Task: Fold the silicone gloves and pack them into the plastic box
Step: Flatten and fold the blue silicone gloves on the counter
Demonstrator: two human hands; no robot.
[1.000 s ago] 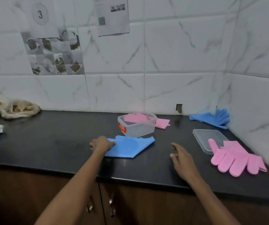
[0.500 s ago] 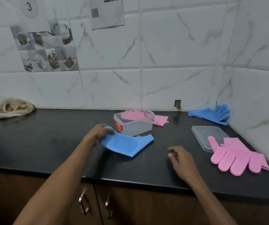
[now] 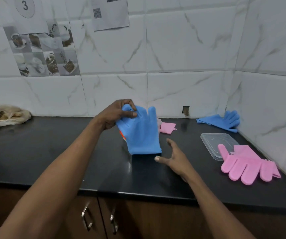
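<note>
My left hand [image 3: 116, 114] is shut on the fingers of a blue silicone glove [image 3: 141, 133], which hangs cuff-down above the black counter. It hides nearly all of the plastic box; only an orange latch [image 3: 122, 135] shows at its left edge. A pink glove [image 3: 167, 127] sticks out behind it to the right. My right hand [image 3: 175, 157] hovers open just right of the hanging cuff, holding nothing. A second blue glove [image 3: 221, 120] lies in the back right corner. Another pink glove [image 3: 247, 163] lies flat at the right.
The box's clear lid [image 3: 214, 144] lies on the counter [image 3: 52, 152], partly under the pink glove at the right. A plastic bag [image 3: 6, 114] sits at the far left by the wall. Tiled walls close the back and right. Cabinet doors are below the front edge.
My left hand has lifted the blue glove off the counter and raised it in front of the box. My right hand has opened and moved toward the glove's cuff.
</note>
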